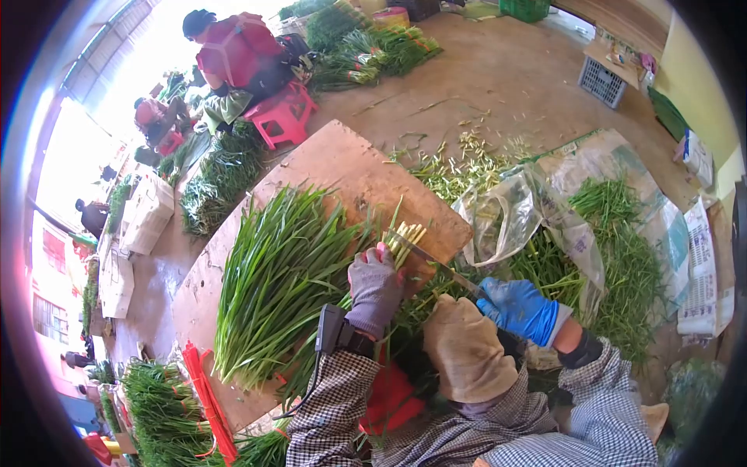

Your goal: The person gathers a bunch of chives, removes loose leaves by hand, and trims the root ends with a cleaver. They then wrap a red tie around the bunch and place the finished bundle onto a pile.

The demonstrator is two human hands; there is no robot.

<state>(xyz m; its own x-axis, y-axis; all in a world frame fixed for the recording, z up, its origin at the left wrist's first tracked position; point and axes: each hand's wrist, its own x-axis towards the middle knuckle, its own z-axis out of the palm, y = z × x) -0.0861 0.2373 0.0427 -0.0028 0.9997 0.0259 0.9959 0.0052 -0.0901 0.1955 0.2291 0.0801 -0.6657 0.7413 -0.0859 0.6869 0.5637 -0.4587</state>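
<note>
My left hand, in a grey-purple glove, is closed round the stalks of a bunch of garlic chives. The long green leaves fan out to the left on a worn wooden board, and the pale cut-looking stalk ends stick out beyond my fingers. My right hand, in a blue glove, grips a knife. Its blade lies across the stalks close to their pale ends, just right of my left hand; the handle is mostly hidden in my fist.
Pale stalk trimmings litter the floor beyond the board. Clear plastic and loose greens lie to the right. Red ties hang at the board's left edge. A person works near a pink stool among green bundles.
</note>
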